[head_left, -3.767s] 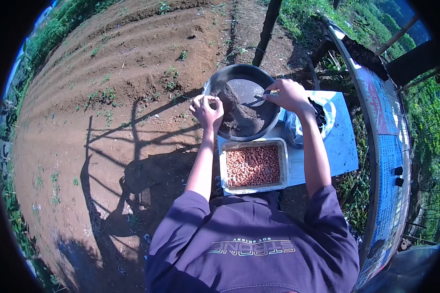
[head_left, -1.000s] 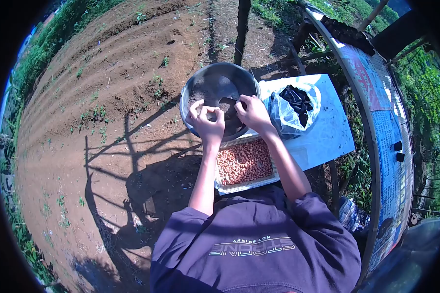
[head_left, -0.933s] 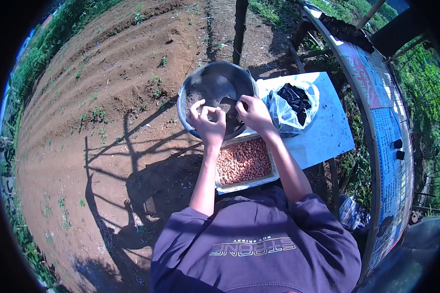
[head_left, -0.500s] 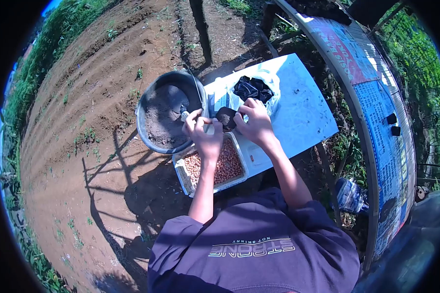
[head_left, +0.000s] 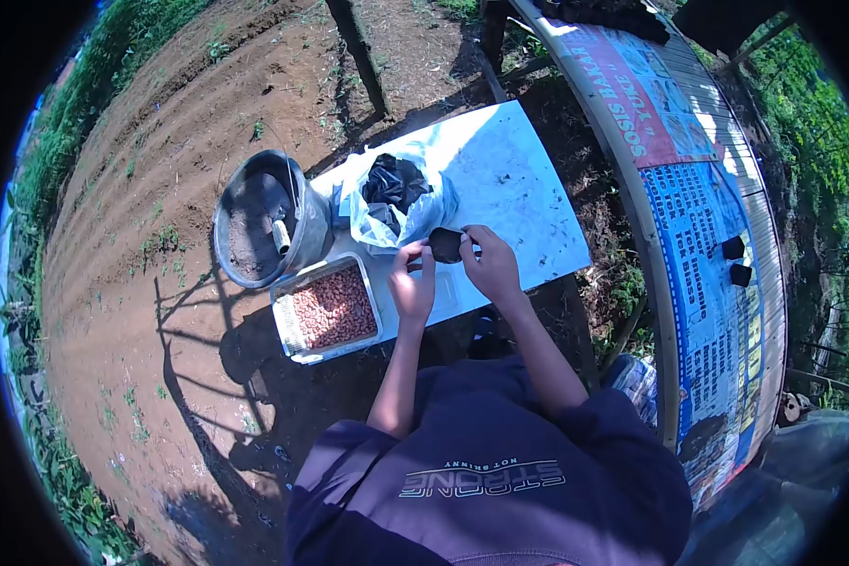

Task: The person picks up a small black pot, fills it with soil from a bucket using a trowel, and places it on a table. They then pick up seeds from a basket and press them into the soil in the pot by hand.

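A small black plastic planting bag (head_left: 446, 245), dark inside, is held between both hands over the near edge of the white table (head_left: 528, 189). My left hand (head_left: 412, 283) pinches its left side with thumb and fingers. On its right side, my right hand (head_left: 491, 264) grips the rim. Just beyond the hands sits a clear plastic bag (head_left: 410, 222) with crumpled black plastic bags (head_left: 393, 182) in it. A white basket (head_left: 378, 316) of reddish-brown seeds (head_left: 335, 307) lies to the left of my left hand.
A dark bucket (head_left: 220, 236) of soil, with a trowel (head_left: 281, 236) in it, stands left of the table. On the right, a bench covered with a printed banner (head_left: 698, 255) carries two small black bags (head_left: 737, 261). Wooden posts (head_left: 357, 57) and tilled ground lie beyond.
My view has turned, shifting the table left. Both hands have moved right relative to the basket and bucket, carrying the planting bag, which has tilted.
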The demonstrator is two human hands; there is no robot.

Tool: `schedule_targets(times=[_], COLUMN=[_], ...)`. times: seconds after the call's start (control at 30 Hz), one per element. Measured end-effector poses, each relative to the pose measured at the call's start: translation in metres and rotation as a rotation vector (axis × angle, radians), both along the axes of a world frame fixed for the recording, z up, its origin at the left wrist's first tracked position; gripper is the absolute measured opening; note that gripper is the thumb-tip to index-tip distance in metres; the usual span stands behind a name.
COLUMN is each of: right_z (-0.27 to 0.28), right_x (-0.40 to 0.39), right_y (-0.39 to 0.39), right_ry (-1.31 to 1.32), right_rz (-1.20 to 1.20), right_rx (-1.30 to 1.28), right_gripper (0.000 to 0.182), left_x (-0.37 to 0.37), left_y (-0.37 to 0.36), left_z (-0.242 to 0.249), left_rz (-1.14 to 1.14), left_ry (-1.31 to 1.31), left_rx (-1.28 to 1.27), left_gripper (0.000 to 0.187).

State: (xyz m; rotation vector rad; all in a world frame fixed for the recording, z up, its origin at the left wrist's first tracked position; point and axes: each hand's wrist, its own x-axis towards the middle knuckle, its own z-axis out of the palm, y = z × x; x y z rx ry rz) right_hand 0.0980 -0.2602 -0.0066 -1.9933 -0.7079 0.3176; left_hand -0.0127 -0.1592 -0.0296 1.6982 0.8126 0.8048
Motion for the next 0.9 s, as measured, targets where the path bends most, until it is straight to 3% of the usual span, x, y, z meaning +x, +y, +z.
schedule_targets(times=[0.2,0.6,0.9], right_z=[-0.012,-0.060,-0.103], right_x=[0.008,0.024,0.096], right_y=[-0.025,-0.038,-0.052], right_ry=[-0.578,-0.605,-0.527], right_rz=[0.011,-0.092,-0.214], right_rx=[-0.114,-0.307,-0.297], right_gripper=[0.010,0.012,0.013], left_x=[0.009,0.039,0.114], left_y=[-0.020,-0.028,-0.050], left_z=[-0.012,-0.054,-0.091], left_rz=[-0.013,-0.051,-0.068], left_ry=[0.040,0.107,0.182], left_rx=[0.028,-0.026,0.065], left_gripper=[0.013,0.013,0.015])
